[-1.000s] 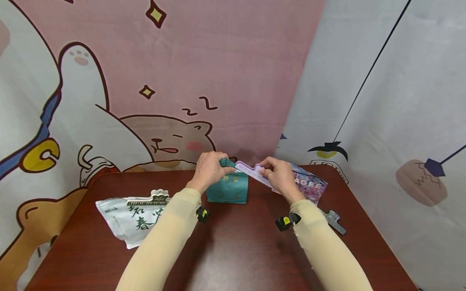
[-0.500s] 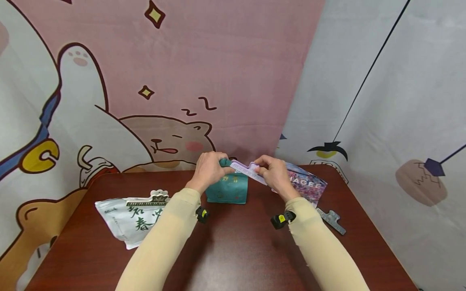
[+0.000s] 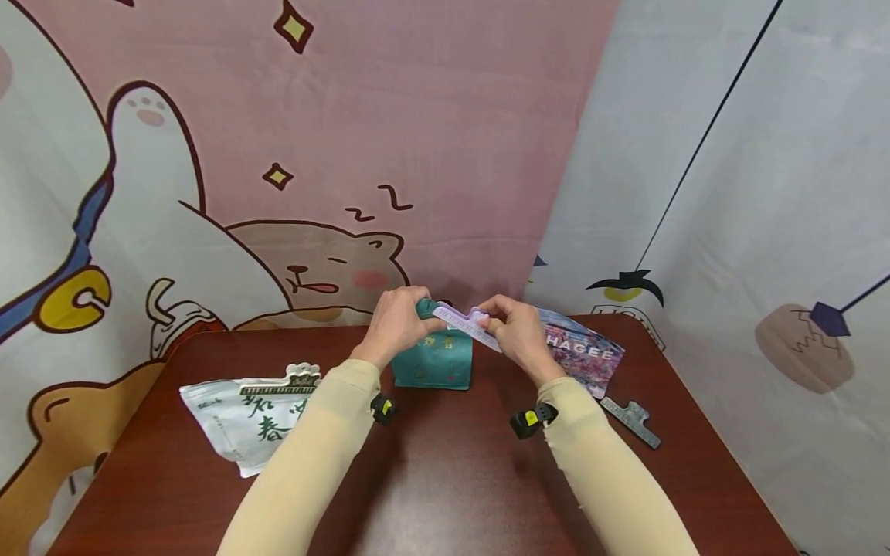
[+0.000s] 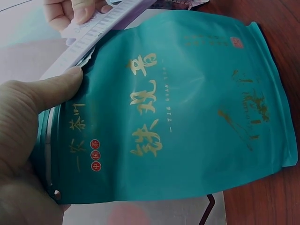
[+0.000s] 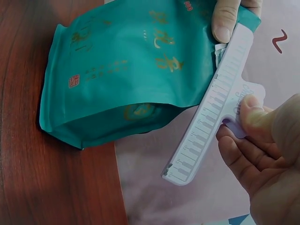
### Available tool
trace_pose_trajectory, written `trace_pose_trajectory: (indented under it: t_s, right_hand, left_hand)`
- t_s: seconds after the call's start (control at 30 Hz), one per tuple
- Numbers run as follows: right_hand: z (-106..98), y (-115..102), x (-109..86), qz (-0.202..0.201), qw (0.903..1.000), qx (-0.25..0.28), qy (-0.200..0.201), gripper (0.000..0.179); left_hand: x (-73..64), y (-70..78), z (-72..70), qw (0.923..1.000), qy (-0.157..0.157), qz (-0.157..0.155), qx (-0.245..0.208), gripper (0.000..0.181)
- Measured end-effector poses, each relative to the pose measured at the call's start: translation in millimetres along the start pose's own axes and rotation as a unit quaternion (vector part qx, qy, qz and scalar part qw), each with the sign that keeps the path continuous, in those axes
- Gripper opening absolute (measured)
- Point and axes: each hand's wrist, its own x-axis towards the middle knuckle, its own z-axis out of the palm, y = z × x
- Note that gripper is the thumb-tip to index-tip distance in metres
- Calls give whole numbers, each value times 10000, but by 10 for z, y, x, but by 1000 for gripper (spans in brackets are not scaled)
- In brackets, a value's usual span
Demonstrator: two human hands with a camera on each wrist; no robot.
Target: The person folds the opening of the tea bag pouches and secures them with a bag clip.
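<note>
A teal tea bag [image 3: 433, 367] with gold lettering stands near the table's back edge. My left hand [image 3: 396, 328] grips one end of its top edge, and the thumb [image 4: 61, 86] presses on the front in the left wrist view. With my right hand [image 3: 518, 332] I pinch the handle of a lilac bag clip [image 3: 467, 323]. The long clip bar, printed with piano keys, lies along the bag's top edge in the right wrist view, one end right at my left thumb [image 5: 224, 30]. A small silvery corner [image 5: 219, 51] shows beside the bar there.
On the left of the brown table [image 3: 445, 494] lies a white bag [image 3: 229, 425] with a metal clip [image 3: 302, 378] on its top. A colourful bag [image 3: 584, 359] is behind my right hand, with a loose grey clip [image 3: 631, 421] beside it. A printed cloth [image 3: 473, 154] hangs behind.
My right hand has moved left with the lilac clip, bringing its bar closer to my left hand and along the bag's top. My left hand has hardly moved.
</note>
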Motion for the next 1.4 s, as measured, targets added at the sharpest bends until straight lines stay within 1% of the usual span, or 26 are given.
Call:
trace_pose_trajectory:
  t_s: [0.23,0.37,0.53,0.73,0.83,1.03,1.27,1.33,1.4]
  right_hand:
    - [31,-33,5,-263,9996,-38,126,13]
    - [62,-61,11,-385,9991,70,191,12]
    - [96,-124,25,-479,9983,228,252,12]
    - [114,-182,45,-400,9986,259,208,12]
    - [113,-191,47,-364,9988,260,197,12]
    - [103,-197,56,-498,9979,313,264,12]
    - [95,-192,60,-550,9975,302,327,12]
    - [96,-190,58,-543,9976,299,310,13]
    - [98,-189,57,-530,9977,302,298,13]
  left_hand:
    - [-13,-2,-1,9997,39,-4,242,33]
    - [-21,-1,12,9997,30,-33,247,34]
    - [-21,-5,32,9998,59,48,209,33]
    - [-24,-11,29,9997,78,113,190,34]
    - [-24,-7,25,9998,91,78,189,35]
    - [-23,1,22,9998,96,-6,156,40]
    - [-8,9,4,10000,45,0,89,37]
    - [-12,12,-17,9999,103,7,113,36]
    - [-20,12,-36,9996,225,-4,186,37]
